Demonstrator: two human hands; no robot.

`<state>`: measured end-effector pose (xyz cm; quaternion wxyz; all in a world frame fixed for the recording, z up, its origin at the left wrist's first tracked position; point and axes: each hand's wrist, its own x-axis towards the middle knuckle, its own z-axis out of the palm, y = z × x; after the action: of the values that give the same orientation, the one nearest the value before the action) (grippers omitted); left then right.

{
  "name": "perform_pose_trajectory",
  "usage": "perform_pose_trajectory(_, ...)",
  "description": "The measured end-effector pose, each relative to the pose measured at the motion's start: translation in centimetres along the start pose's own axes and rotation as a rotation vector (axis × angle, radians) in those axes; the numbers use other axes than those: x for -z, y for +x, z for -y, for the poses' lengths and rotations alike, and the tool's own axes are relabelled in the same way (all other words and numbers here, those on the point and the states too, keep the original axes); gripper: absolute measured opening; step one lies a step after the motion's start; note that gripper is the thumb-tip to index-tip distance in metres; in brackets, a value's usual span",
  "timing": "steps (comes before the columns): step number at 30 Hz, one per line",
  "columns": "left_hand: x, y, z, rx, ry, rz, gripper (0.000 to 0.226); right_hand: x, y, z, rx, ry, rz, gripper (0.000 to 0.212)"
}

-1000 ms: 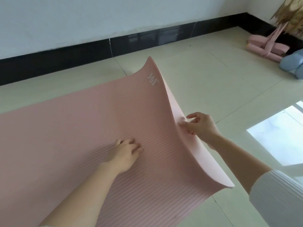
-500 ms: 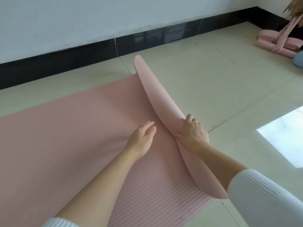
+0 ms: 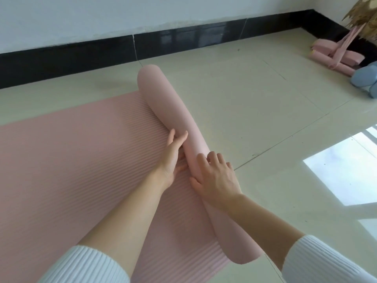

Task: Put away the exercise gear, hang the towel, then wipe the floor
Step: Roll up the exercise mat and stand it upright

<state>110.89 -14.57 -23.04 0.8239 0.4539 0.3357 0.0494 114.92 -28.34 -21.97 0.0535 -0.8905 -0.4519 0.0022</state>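
Pink mat roll [image 3: 175, 111] under both hands [image 3: 216, 178].

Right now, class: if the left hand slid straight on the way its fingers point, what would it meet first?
The left hand already touches the rolled part of the pink ribbed foam mat; it would press straight into that roll.

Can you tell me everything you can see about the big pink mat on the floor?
The pink mat looks soft and foamy, with thin ridges across its top. Most of it lies flat on the pale tiled floor. Its right end is curled into a smooth, loose roll. The left hand presses where the roll meets the flat part, and the right hand lies open on top of the roll.
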Motion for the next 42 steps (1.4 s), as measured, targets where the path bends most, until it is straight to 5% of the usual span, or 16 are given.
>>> perform_pose_trajectory(3,0.8,0.1,0.2,-0.014,0.06,-0.042,0.092,0.9,-0.3,-0.1,-0.006,0.286,-0.026,0.03)
perform_pose_trajectory(7,1.2,0.3,0.4,-0.017,0.101,-0.118,0.096,1.9,0.6,0.1,-0.292,0.679,0.02,0.023)
perform_pose_trajectory(10,2.2,0.5,0.6,0.012,0.06,-0.158,0.095,1.7,1.4,-0.3,-0.49,0.812,0.115,0.042)
perform_pose_trajectory(13,3.3,0.1,0.7,0.031,0.127,-0.201,0.093,1.5,1.9,-0.3,-0.574,0.692,0.27,0.071)
perform_pose_trajectory(15,3.8,-0.7,0.1,-0.011,0.372,-0.267,0.092,1.3,1.8,0.2,-0.555,0.561,0.353,0.075)
perform_pose_trajectory(18,5.0,-1.7,-1.5,-0.161,1.04,-0.379,0.099,0.9,1.5,1.4,-0.504,0.537,0.349,0.068)
perform_pose_trajectory(21,6.9,-3.3,-2.8,-0.34,1.525,-0.283,0.082,0.7,1.4,2.8,-0.387,0.567,0.289,0.052)
perform_pose_trajectory(23,8.3,-4.1,-3.2,-0.367,1.644,-0.212,0.073,0.8,1.5,3.7,-0.367,0.669,0.246,0.031)
perform_pose_trajectory(27,11.0,-5.9,-3.4,-0.304,1.628,-0.174,0.063,1.7,2.0,5.8,-0.415,0.938,0.225,0.008)
perform_pose_trajectory(33,12.7,-8.0,-2.9,-0.098,1.353,-0.287,0.067,2.4,3.3,8.2,-0.597,1.196,0.365,0.066)
perform_pose_trajectory(38,15.5,-9.8,-2.6,-0.176,1.222,-0.309,0.069,2.7,3.6,10.6,-0.499,1.041,0.436,0.027)
perform_pose_trajectory(42,18.1,-12.0,-2.3,-0.328,1.204,-0.333,0.067,2.9,3.7,13.4,-0.357,1.009,0.405,0.02)
